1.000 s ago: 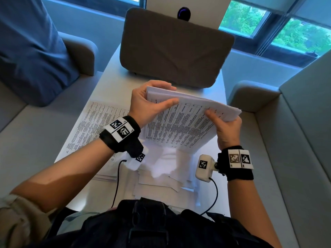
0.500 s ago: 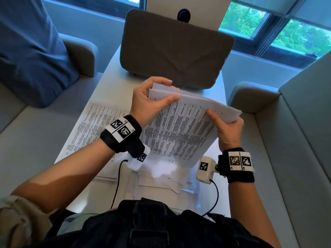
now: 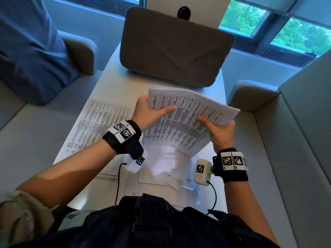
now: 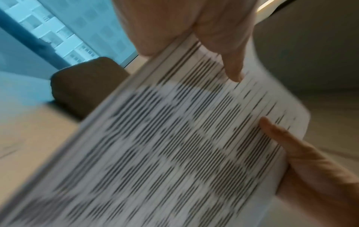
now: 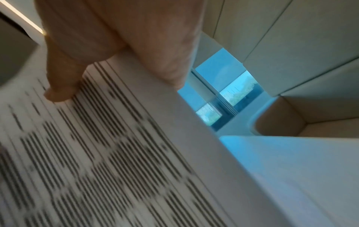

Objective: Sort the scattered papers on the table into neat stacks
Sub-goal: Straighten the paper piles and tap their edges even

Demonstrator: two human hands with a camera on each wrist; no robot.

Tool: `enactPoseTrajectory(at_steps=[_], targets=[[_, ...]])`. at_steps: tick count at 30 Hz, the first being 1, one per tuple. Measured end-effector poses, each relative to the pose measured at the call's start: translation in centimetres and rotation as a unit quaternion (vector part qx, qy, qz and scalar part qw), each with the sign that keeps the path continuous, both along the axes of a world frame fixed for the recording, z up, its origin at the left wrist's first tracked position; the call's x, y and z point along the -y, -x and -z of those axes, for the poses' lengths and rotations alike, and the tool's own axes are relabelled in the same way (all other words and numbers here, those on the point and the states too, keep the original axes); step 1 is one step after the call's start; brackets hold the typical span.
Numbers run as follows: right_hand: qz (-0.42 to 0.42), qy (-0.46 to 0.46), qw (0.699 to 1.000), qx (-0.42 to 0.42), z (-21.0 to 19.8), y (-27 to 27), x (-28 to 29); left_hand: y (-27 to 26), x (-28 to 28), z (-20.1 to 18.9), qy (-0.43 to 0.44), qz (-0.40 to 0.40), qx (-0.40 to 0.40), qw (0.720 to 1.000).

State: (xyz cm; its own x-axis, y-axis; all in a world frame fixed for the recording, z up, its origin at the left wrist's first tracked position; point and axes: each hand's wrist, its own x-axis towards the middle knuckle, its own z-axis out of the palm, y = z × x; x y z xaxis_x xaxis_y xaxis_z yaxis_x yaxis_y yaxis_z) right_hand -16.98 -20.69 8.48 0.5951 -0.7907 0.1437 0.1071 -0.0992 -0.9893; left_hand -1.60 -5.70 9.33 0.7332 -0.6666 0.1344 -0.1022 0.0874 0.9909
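Both hands hold a bundle of printed sheets (image 3: 186, 120) tilted above the white table (image 3: 114, 86). My left hand (image 3: 152, 111) grips its left edge, thumb across the top page. My right hand (image 3: 216, 127) grips the right edge, thumb on the print. Both wrist views show the same bundle (image 4: 174, 145) (image 5: 97, 153) blurred, each with a thumb pressed on the top sheet. Another printed sheet (image 3: 96, 126) lies flat on a low stack at the table's left. Loose blank papers (image 3: 161, 174) lie scattered near the table's front edge, partly under the held bundle.
A grey padded panel (image 3: 175, 47) stands at the table's far end, just beyond the bundle. Beige bench seats (image 3: 35, 133) flank the table on both sides. A blue cushion (image 3: 28, 51) leans at the far left. Cables from the wrist cameras (image 3: 118, 183) trail over the front edge.
The bundle has tipped flatter between the hands, so its printed face and ruled header row now show more fully. Both hands keep their grip on its edges.
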Motion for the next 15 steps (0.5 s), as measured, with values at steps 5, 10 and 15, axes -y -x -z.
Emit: enactPoseTrajectory(at_steps=[5, 10, 15], targets=[[-0.009, -0.040, 0.986, -0.162, 6.4, 0.0, 0.5, -0.7, -1.1, 7.3, -0.187, 0.057, 0.002, 0.981], [-0.004, -0.069, 0.964, -0.259, 10.9, 0.6, -0.2, -1.7, -2.3, 14.8, -0.293, 0.083, -0.037, 0.952], [0.011, -0.180, 0.966, -0.183, 10.6, -0.2, -1.9, -1.1, -3.0, 11.8, -0.204, 0.017, -0.060, 0.977]])
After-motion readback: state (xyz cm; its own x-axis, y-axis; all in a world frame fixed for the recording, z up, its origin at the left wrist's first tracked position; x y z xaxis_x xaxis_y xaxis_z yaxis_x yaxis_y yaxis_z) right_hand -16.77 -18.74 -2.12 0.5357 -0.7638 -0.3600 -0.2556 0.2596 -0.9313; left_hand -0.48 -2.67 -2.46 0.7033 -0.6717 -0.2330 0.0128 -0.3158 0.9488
